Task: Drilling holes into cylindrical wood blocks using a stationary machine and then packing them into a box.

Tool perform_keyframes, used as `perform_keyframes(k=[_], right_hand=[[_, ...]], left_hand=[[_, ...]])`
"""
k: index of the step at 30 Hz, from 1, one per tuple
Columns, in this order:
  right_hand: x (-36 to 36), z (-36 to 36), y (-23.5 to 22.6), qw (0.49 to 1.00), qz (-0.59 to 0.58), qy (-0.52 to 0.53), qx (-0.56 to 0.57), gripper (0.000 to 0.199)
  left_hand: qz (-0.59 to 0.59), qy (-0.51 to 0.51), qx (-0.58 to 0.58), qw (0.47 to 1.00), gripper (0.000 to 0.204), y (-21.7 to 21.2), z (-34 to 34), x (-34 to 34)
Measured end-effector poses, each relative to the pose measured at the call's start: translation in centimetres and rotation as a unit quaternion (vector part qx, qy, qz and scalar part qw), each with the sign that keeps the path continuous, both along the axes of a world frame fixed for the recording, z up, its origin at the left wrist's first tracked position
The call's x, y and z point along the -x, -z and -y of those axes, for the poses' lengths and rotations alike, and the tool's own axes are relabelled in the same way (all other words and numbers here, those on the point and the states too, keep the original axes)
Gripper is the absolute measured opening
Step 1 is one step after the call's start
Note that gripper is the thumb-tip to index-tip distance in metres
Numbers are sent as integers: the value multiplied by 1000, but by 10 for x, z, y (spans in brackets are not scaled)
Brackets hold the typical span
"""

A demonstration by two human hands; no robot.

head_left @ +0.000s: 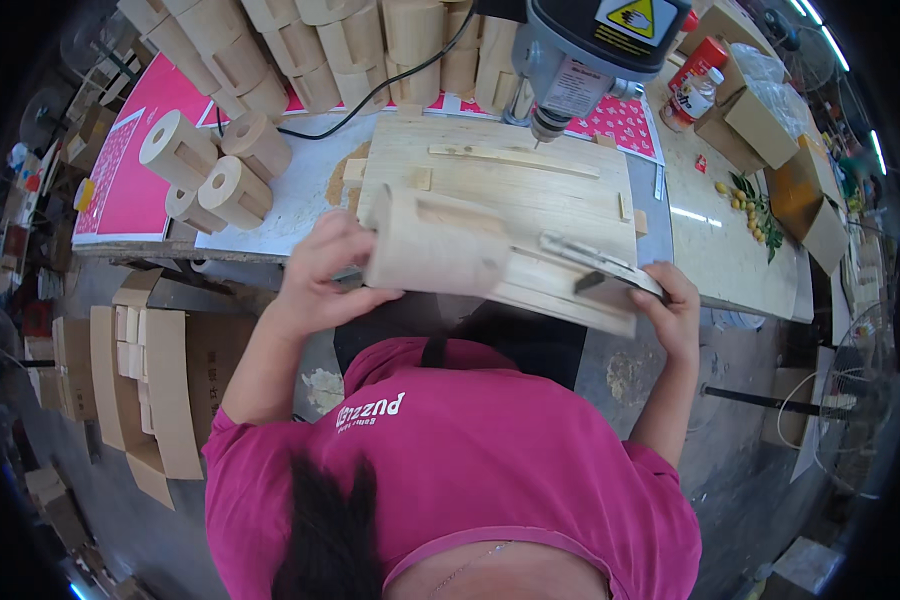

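My left hand is closed round the left end of a pale wooden cylinder with a long slot cut in its side. Motion blurs the cylinder. It lies tilted across the left end of a narrow wooden jig at the table's near edge. A metal clamp with a dark tip sits over the jig, and my right hand grips its right end. Behind the jig lies a flat wooden board with thin strips on it. A drill press stands over the board's far edge, its chuck pointing down.
Several slotted wooden cylinders stand at the left, with more stacked behind. A black cable crosses the table. Right are a bottle, yellow fruit on a sprig and open cartons. Another carton with wooden pieces stands lower left.
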State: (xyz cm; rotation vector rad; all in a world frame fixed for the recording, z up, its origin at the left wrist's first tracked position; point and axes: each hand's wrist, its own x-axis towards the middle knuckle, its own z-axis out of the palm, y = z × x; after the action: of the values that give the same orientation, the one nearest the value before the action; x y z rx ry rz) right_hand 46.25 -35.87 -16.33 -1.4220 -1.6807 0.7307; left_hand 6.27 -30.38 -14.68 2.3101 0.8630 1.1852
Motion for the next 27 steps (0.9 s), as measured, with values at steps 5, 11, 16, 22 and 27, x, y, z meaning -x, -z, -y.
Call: perform_keyframes(k=[5,11,16,22,27], right_hand=[[0,14,-11,986,-68,53,140,17],[33,5,-35,1000,16,-19,9,19],[46,-5,-38,998,-31,-19,-51,23],[46,-23,-14,993,-99,-66,-5,25],[54,-36,4,991,-107,-83,10,25]], left_hand=[[139,-183,347,909,22,10,-5,30],[379,-205,486,760,30,6,-4,5],[348,-181,467,792,27,9,-1,3],[314,-135,461,819,26,22,-4,-13],[296,-58,482,823,28,26,-5,-39]])
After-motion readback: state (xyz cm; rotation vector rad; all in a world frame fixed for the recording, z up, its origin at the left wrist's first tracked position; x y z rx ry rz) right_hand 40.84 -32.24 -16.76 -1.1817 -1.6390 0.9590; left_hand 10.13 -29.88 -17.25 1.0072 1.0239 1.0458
